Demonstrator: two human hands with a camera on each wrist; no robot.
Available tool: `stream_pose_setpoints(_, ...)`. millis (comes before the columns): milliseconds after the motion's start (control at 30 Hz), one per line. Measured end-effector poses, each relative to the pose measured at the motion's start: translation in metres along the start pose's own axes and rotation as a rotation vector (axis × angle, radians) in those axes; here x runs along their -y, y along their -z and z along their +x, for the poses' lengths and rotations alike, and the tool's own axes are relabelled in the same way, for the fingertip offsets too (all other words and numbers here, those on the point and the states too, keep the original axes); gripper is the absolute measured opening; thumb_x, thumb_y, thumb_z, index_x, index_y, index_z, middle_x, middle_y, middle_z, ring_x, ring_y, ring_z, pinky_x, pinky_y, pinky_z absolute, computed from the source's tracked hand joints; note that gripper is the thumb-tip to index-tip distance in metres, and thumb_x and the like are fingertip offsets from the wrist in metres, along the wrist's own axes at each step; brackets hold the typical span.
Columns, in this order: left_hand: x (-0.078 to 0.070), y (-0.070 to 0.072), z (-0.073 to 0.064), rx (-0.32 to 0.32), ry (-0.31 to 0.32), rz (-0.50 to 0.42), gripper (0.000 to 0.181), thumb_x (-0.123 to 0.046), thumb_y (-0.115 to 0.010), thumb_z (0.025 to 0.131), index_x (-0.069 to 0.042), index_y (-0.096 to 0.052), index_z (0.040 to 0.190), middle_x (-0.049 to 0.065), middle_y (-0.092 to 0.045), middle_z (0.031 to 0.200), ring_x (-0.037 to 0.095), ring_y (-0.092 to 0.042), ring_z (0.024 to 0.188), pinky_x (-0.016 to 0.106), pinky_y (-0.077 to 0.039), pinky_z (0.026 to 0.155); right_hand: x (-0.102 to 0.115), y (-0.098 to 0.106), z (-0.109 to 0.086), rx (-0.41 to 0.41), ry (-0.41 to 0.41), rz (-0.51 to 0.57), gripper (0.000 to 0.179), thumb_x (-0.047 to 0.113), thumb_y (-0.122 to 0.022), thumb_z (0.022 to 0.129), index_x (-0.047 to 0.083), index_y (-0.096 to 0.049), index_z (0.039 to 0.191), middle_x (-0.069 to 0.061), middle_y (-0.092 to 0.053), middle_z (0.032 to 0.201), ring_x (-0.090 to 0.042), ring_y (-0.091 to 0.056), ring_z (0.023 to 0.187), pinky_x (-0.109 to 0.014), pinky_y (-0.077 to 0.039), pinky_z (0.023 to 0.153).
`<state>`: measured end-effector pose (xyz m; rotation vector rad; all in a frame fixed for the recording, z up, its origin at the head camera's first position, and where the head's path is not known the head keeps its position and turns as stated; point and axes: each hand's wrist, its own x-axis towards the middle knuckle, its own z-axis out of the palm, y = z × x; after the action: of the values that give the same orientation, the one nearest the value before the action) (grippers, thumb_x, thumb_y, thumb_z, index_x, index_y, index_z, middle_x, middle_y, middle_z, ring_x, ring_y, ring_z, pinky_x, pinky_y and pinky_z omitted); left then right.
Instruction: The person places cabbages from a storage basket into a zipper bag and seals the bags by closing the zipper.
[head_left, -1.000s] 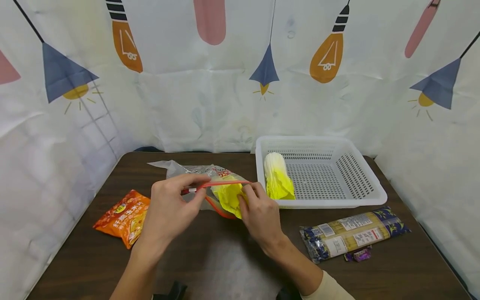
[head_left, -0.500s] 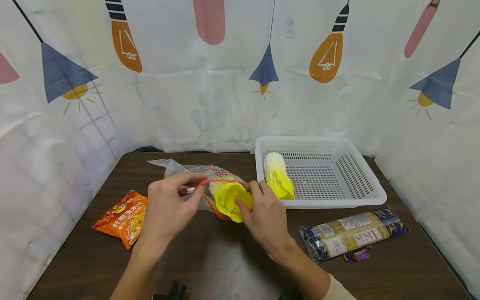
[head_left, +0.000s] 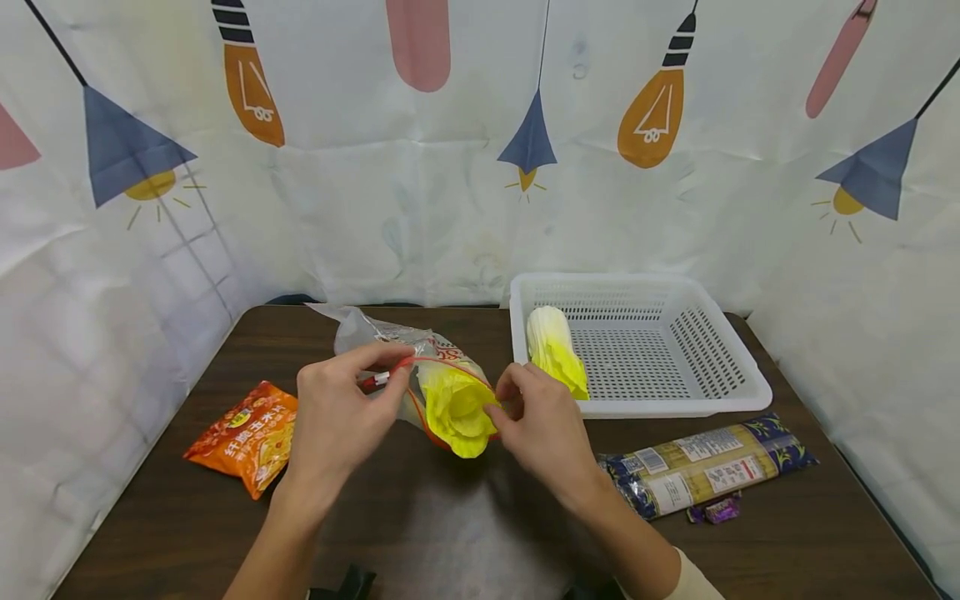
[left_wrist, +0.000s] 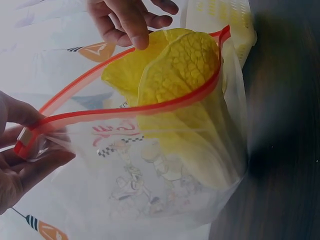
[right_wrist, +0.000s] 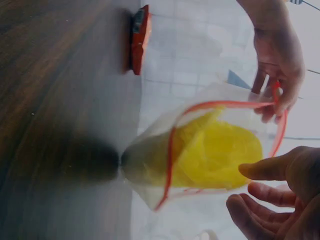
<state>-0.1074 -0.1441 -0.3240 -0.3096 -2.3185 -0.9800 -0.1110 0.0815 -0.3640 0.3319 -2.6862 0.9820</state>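
Note:
A clear zip bag (head_left: 363, 331) with a red zip edge stands mouth toward me over the table. My left hand (head_left: 341, 412) pinches its left corner at the zip, beside the white slider (left_wrist: 24, 136). Inside lies a napa cabbage (head_left: 456, 408), its yellow leafy end filling the mouth and its pale base deeper in the bag. At the mouth's right side is my right hand (head_left: 549, 429). Its thumb touches the leaves in the right wrist view, while the other fingers (right_wrist: 260, 212) are spaced apart and loosely bent.
A white perforated basket (head_left: 637, 408) at the back right holds another napa cabbage (head_left: 555, 350). In front lie a noodle pack (head_left: 708, 467) and a small purple wrapped candy (head_left: 722, 509). An orange snack bag (head_left: 247, 433) lies left of my left forearm. Printed cloth hangs behind the table.
The bag's mouth has widened and turned toward me, showing more of the cabbage leaves. My right hand has shifted right and its fingers have come away from the leaves. My left hand keeps its corner.

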Motion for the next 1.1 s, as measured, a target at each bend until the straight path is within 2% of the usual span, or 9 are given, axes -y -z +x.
stream_pose_setpoints(200,0.002,-0.001,0.000,0.009,0.036,-0.003,0.013,-0.010,-0.079,0.088,-0.016,-0.084,0.100,-0.003,-0.080,0.087,0.011,-0.073,0.080,0.028,-0.058,0.067,-0.002,0.007,0.002,-0.007,0.007,0.020,0.025,0.017,-0.090,0.081,0.019,-0.067,0.089,0.007,-0.066,0.084,-0.008,-0.056,0.066,-0.020,-0.053,0.060)
stream_pose_setpoints(400,0.004,0.000,0.001,0.009,0.040,-0.002,0.012,-0.012,-0.080,0.088,-0.017,-0.084,0.098,-0.004,-0.080,0.087,0.010,-0.073,0.079,0.020,-0.055,0.067,-0.006,0.011,0.003,-0.027,0.013,0.039,0.023,0.016,-0.088,0.083,0.020,-0.066,0.088,0.009,-0.066,0.082,-0.010,-0.059,0.067,-0.022,-0.052,0.058)
stream_pose_setpoints(500,0.004,-0.001,0.001,0.014,0.045,-0.004,0.012,-0.012,-0.080,0.089,-0.018,-0.084,0.099,-0.004,-0.080,0.087,0.010,-0.073,0.080,0.020,-0.055,0.067,-0.010,0.014,0.005,-0.046,0.014,0.036,0.022,0.016,-0.087,0.084,0.019,-0.066,0.087,0.007,-0.066,0.082,-0.010,-0.061,0.068,-0.025,-0.052,0.060)
stream_pose_setpoints(667,0.004,-0.001,0.001,0.023,0.050,-0.009,0.012,-0.012,-0.080,0.089,-0.018,-0.083,0.099,-0.004,-0.080,0.088,0.011,-0.074,0.081,0.026,-0.058,0.068,-0.019,0.025,0.010,-0.050,-0.054,0.027,0.016,0.018,-0.084,0.087,0.016,-0.068,0.091,0.001,-0.069,0.087,-0.015,-0.063,0.073,-0.029,-0.052,0.061)
stream_pose_setpoints(833,0.003,-0.002,0.002,0.027,0.035,-0.020,0.011,-0.012,-0.080,0.089,-0.018,-0.083,0.099,-0.005,-0.079,0.086,0.009,-0.073,0.079,0.022,-0.056,0.067,-0.026,0.040,0.013,-0.065,-0.123,0.020,0.014,0.020,-0.080,0.090,0.013,-0.069,0.096,-0.003,-0.072,0.094,-0.022,-0.069,0.080,-0.030,-0.055,0.060)
stream_pose_setpoints(933,0.002,-0.002,0.001,0.028,0.030,-0.024,0.011,-0.011,-0.080,0.089,-0.017,-0.083,0.098,-0.005,-0.079,0.085,0.009,-0.072,0.079,0.021,-0.056,0.067,-0.030,0.048,0.016,-0.082,-0.140,0.018,0.015,0.019,-0.078,0.092,0.010,-0.069,0.101,-0.006,-0.073,0.097,-0.024,-0.070,0.084,-0.033,-0.057,0.064)
stream_pose_setpoints(1100,0.002,-0.002,0.000,0.039,0.036,-0.017,0.011,-0.011,-0.080,0.089,-0.016,-0.083,0.098,-0.004,-0.079,0.085,0.011,-0.072,0.078,0.026,-0.057,0.067,-0.041,0.057,0.020,-0.090,-0.155,-0.002,0.018,0.020,-0.075,0.094,0.007,-0.070,0.106,-0.010,-0.073,0.100,-0.026,-0.071,0.087,-0.037,-0.059,0.068)
